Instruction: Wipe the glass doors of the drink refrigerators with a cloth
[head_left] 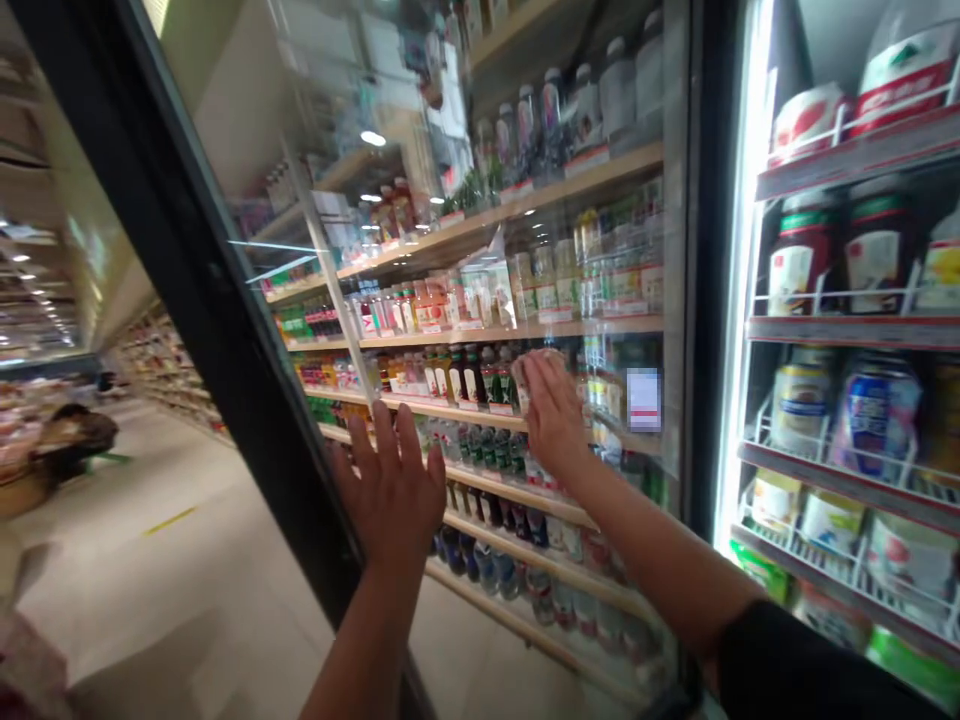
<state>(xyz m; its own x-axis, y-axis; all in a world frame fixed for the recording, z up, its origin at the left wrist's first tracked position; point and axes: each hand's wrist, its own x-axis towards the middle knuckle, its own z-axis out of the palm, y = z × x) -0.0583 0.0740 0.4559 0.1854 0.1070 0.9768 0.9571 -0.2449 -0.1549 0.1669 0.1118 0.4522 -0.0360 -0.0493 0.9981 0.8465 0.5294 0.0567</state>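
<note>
In the head view, a glass door (487, 290) fills the middle, standing ajar, its dark frame (180, 260) slanting from 11 o'clock down to 6. It appears to be swung out from the lit cooler shelves (862, 330) at 3 o'clock, which would explain why nothing covers the bottles and cans there. Wire guards fence those in, presumably so that they cannot slide off.

The left hand (394, 485), at 7 to 8 o'clock, is open, its fingers spread and pointing up beside the frame; the spread suits steadying the door, though I cannot tell whether it touches. The right hand (555, 415), at 4 o'clock, reaches to the pane with its fingers bent. A pale patch (553, 355) shows at its fingertips, perhaps a cloth or a reflection; I cannot tell whether it grips anything.

Rows of bottles (469, 375) show in the pane, lined up labels outward, likely for easy reading. A blurred label (644, 399) sits between 3 and 4 o'clock, to one side, probably leaving the view clear.
</note>
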